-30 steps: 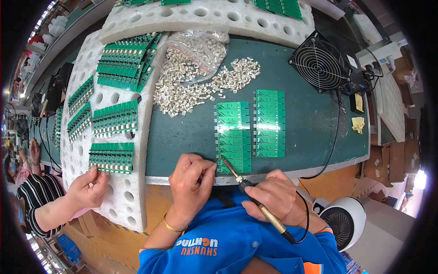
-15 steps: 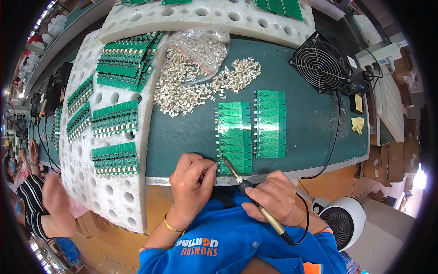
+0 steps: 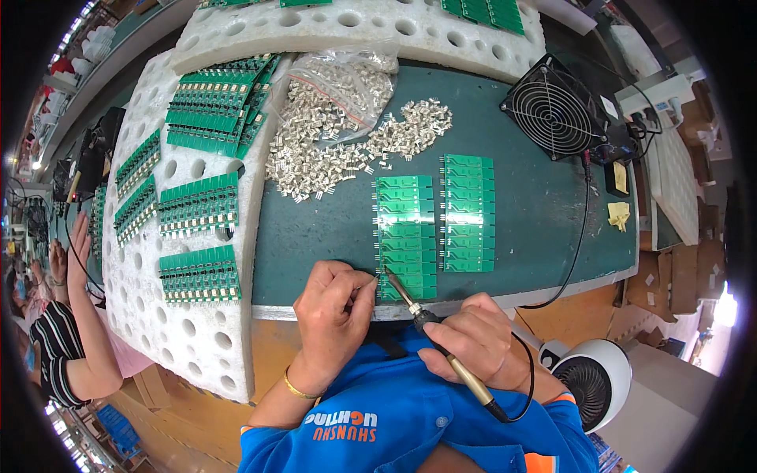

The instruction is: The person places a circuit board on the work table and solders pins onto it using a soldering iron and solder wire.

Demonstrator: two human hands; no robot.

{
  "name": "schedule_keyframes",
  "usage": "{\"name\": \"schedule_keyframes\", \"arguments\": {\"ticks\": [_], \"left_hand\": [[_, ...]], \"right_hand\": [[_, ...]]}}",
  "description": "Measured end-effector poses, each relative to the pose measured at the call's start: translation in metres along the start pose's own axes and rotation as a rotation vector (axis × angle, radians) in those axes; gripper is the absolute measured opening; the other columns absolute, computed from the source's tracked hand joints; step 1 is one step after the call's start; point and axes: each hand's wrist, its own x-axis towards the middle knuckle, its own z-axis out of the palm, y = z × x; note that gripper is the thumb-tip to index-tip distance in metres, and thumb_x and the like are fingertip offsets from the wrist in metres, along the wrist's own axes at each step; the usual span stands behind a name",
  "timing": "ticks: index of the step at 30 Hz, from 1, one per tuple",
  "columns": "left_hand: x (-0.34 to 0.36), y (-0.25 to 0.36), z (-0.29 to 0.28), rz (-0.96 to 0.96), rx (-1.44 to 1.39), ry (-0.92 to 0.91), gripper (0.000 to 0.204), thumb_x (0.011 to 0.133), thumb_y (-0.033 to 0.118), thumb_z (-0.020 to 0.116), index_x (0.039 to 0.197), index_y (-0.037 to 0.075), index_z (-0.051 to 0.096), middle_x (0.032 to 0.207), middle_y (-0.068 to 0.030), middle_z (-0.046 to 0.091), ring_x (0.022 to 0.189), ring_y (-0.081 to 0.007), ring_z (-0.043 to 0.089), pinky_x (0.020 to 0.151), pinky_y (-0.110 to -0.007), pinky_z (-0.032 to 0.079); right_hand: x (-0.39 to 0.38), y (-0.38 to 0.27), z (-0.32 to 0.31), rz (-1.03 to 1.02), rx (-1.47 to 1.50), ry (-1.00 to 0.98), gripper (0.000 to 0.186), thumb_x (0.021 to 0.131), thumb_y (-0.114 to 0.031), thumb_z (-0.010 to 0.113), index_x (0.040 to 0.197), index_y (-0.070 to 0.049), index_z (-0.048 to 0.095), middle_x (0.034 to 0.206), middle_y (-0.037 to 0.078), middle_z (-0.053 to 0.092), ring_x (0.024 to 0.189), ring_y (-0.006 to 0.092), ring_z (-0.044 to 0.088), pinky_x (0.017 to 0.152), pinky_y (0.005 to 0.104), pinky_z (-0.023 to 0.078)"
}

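My right hand [image 3: 475,340] grips a soldering iron [image 3: 469,377] by its handle. The iron's tip meets the left edge of the nearer-left green circuit board panel [image 3: 406,209], close to its lower end. My left hand [image 3: 333,303] is closed in a pinch beside that same edge. A thin strand, which looks like solder wire, sticks out of its fingertips toward the iron's tip; the rest is hidden by the fingers. Small white connectors line the panel's left edge. A second green panel [image 3: 468,213] lies parallel on the right.
Loose white connectors [image 3: 307,162] are heaped beyond the panels, beside a clear plastic bag [image 3: 347,87]. White foam boards [image 3: 201,347] with holes carry more green panels [image 3: 199,274]. A black fan [image 3: 552,114] stands far right, a white fan [image 3: 591,382] near right. At left, a co-worker's hand [image 3: 77,251] is raised.
The co-worker's arm at the left has swung up and away, its hand now extended with fingers upward. My two hands and the iron are almost unmoved.
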Motion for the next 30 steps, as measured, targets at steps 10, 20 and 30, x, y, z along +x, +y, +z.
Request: {"name": "schedule_keyframes", "arguments": {"ticks": [10, 20, 30], "left_hand": [[0.0014, 0.0005, -0.0016, 0.005, -0.01, -0.001, 0.012, 0.078, -0.005, 0.077, 0.085, 0.003, 0.071, 0.082, -0.0087, 0.062, 0.059, -0.0172, 0.061, 0.053, -0.03, 0.05], [0.0006, -0.0024, -0.0034, -0.001, -0.031, -0.055, 0.011, 0.081, -0.006, 0.076, 0.088, 0.001, 0.071, 0.087, -0.0079, 0.061, 0.063, -0.0112, 0.058, 0.053, -0.024, 0.048], [0.0001, -0.0033, -0.0043, 0.021, -0.016, -0.056, 0.01, 0.081, -0.007, 0.076, 0.087, 0.0, 0.071, 0.087, -0.008, 0.061, 0.063, -0.0111, 0.059, 0.053, -0.024, 0.048]], "right_hand": [[-0.0003, -0.0021, -0.0018, -0.002, 0.006, -0.018, 0.038, 0.077, -0.026, 0.086, 0.102, -0.003, 0.069, 0.068, 0.002, 0.062, 0.054, 0.0163, 0.058, 0.057, 0.0307, 0.044], [-0.0026, -0.0055, -0.0007, -0.012, -0.013, -0.026, 0.041, 0.078, -0.03, 0.086, 0.103, -0.002, 0.069, 0.067, 0.001, 0.06, 0.054, 0.0154, 0.056, 0.056, 0.0298, 0.043], [-0.003, -0.0087, -0.0001, -0.015, -0.03, -0.039, 0.041, 0.079, -0.031, 0.086, 0.103, -0.003, 0.068, 0.066, 0.0, 0.058, 0.053, 0.0155, 0.055, 0.057, 0.0291, 0.042]]}}
